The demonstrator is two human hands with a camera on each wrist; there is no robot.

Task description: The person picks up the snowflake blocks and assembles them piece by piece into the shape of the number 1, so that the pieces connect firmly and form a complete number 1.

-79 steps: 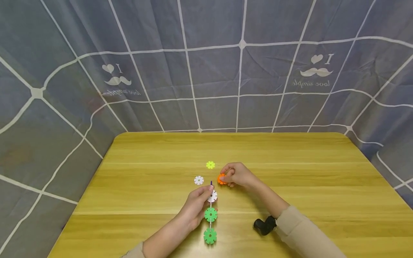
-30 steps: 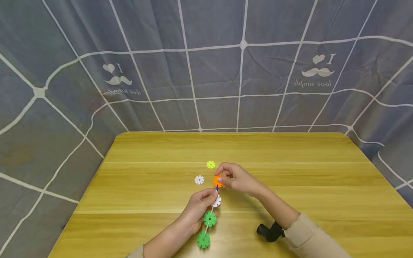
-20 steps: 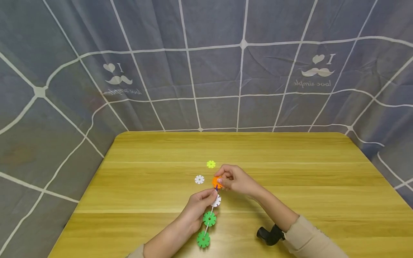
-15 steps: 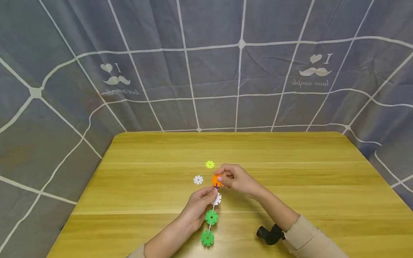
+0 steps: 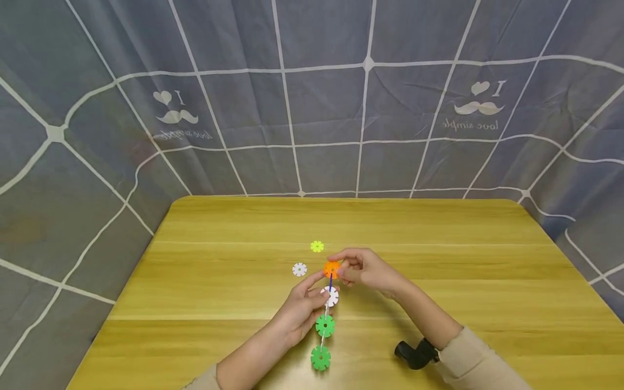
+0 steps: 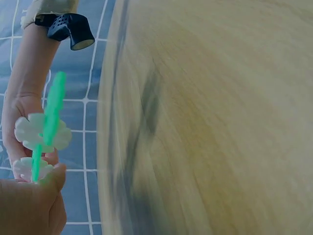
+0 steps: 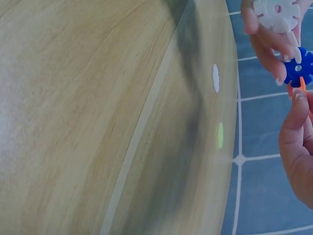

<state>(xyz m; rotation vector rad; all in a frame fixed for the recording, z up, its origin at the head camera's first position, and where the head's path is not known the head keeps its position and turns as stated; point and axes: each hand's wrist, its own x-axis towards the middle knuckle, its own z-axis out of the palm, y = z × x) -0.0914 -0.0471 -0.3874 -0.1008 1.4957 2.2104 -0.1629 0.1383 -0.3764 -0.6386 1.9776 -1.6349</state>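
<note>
A chain of notched snowflake discs hangs between my hands in the head view. It runs from a green disc through a second green disc and a white disc to a blue disc, with edge-on white discs between. My left hand pinches the chain at that white disc, its index finger reaching toward the orange disc. Thumb and fingers of my right hand pinch the orange disc, which meets the blue disc's rim crosswise. How deep the slots engage cannot be told.
A loose white disc and a yellow disc lie on the wooden table beyond my hands. A black wrist-worn device sits at the right sleeve. A grey-blue curtain surrounds the table's back and sides.
The orange disc has come from beside the chain to the blue disc's end. My left thumb has slid back, exposing more blue, and its index finger now extends forward. The chain has straightened.
</note>
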